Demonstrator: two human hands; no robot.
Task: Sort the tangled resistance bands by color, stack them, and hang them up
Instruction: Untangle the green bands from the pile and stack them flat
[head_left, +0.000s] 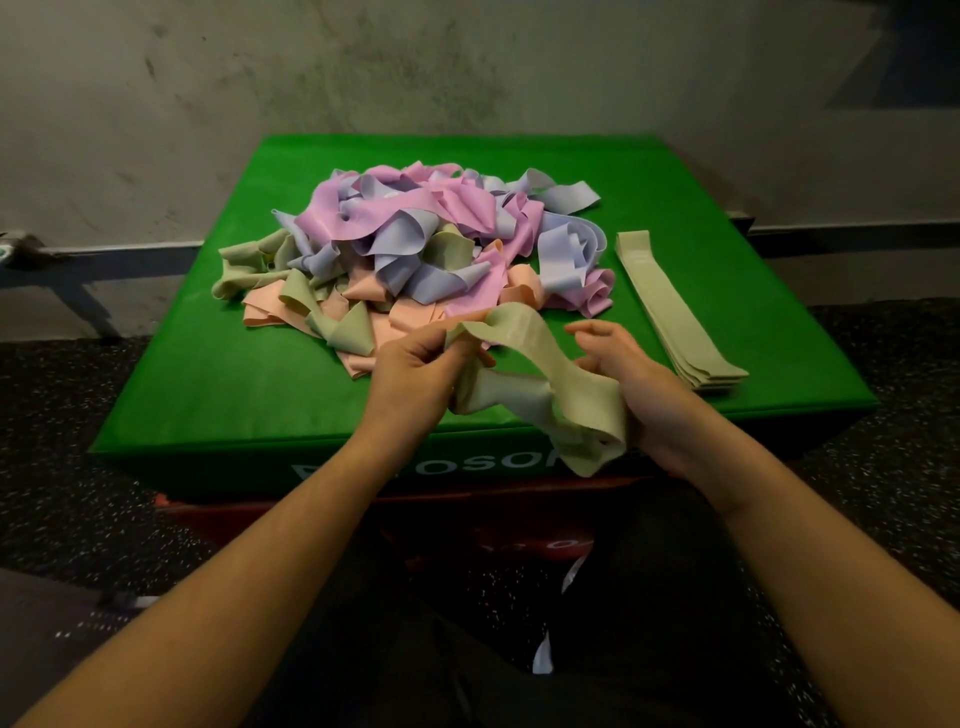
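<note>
Hands working one green resistance band above the near edge of the green padded box; left hand pinches its upper end, right hand curls round the lower loop, apparently to untwist and flatten it; flattened green bands lie stacked at right, well apart from the tangled pile of pink, lilac, peach and green bands at centre, presumably to keep sorted colours separate; sorting appears barely begun.
</note>
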